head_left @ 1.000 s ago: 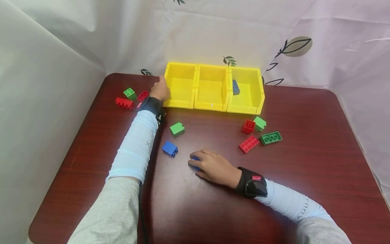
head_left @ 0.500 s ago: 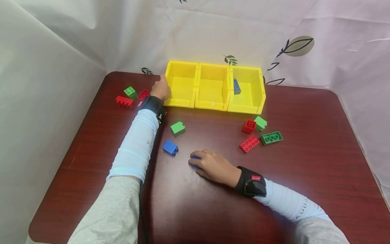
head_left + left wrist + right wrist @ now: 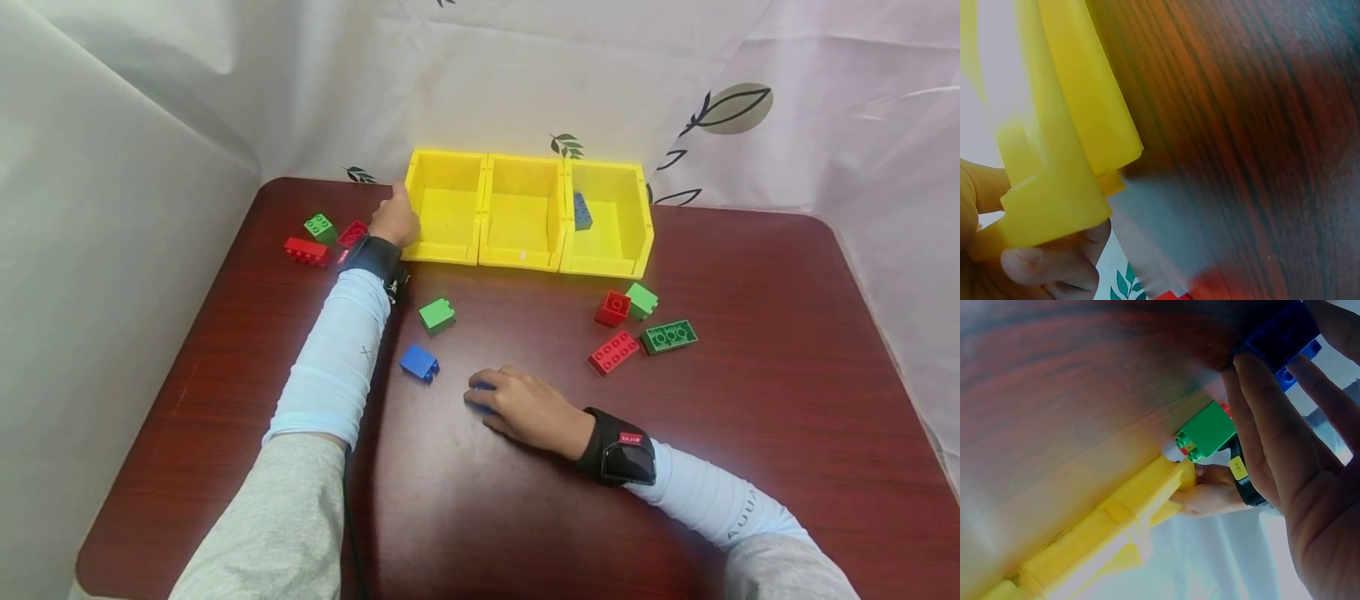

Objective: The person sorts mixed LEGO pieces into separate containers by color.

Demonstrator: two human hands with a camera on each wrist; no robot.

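In the head view my left hand [image 3: 395, 221] is at the left end of the row of yellow bins [image 3: 447, 218]. The left wrist view shows its thumb and fingers curled round the edge of a yellow bin wall [image 3: 1054, 181]. My right hand [image 3: 534, 410] lies low over the middle of the table, fingers round a blue brick [image 3: 1285, 339] that they mostly hide from above. Another blue brick [image 3: 419, 364] lies just left of that hand, with a light green brick [image 3: 437, 317] behind it. A blue-grey brick [image 3: 582, 212] sits inside the right-hand bin.
Left of the bins are a green brick [image 3: 320, 227], a red brick [image 3: 306, 252] and another red brick [image 3: 352, 234] beside my wrist. Front right of the bins lie two red bricks, a light green brick [image 3: 642, 301] and a dark green brick [image 3: 669, 337]. A pale curtain [image 3: 525, 75] hangs behind the table.
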